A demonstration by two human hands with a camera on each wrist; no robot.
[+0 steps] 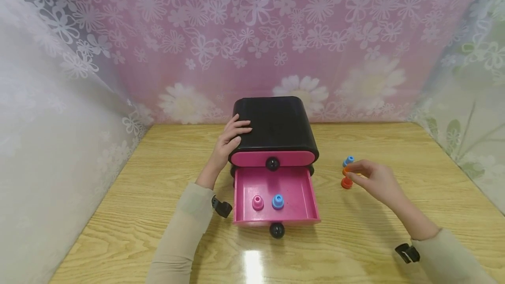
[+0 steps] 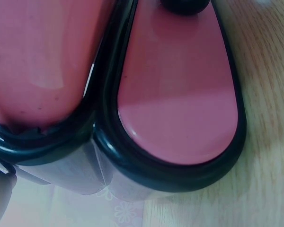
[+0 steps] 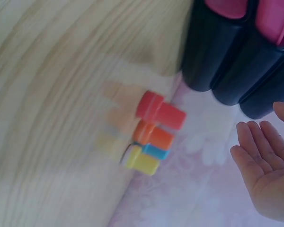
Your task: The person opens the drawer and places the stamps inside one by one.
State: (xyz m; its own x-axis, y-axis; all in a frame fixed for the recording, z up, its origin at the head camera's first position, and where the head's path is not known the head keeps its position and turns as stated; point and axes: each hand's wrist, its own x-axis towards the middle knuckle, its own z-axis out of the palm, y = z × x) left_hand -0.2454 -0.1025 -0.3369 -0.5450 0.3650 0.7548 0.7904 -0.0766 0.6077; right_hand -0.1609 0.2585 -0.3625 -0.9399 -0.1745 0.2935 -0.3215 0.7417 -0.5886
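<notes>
My left hand point(image 1: 230, 139) rests on the left edge of a black drawer box point(image 1: 276, 122), fingers spread over its top. Below the top drawer front, a pink drawer point(image 1: 293, 216) is pulled out. A pink peg point(image 1: 257, 202) and a blue peg point(image 1: 278, 201) stand in it. To the right, my right hand point(image 1: 378, 183) hovers by small pegs on the table; its fingertips overlap the orange peg point(image 1: 346, 171) in the head view. The right wrist view shows that hand's fingers extended, apart from the red peg point(image 3: 161, 111), a blue peg point(image 3: 155, 151) and a yellow peg point(image 3: 143, 161).
The wood-grain table point(image 1: 165, 179) runs back to a pink floral cloth point(image 1: 236, 34). Pale cloths hang at both sides. A round black knob point(image 1: 277, 230) sticks out from the pulled-out drawer. The left wrist view shows a closed drawer front point(image 2: 180, 94) near the table.
</notes>
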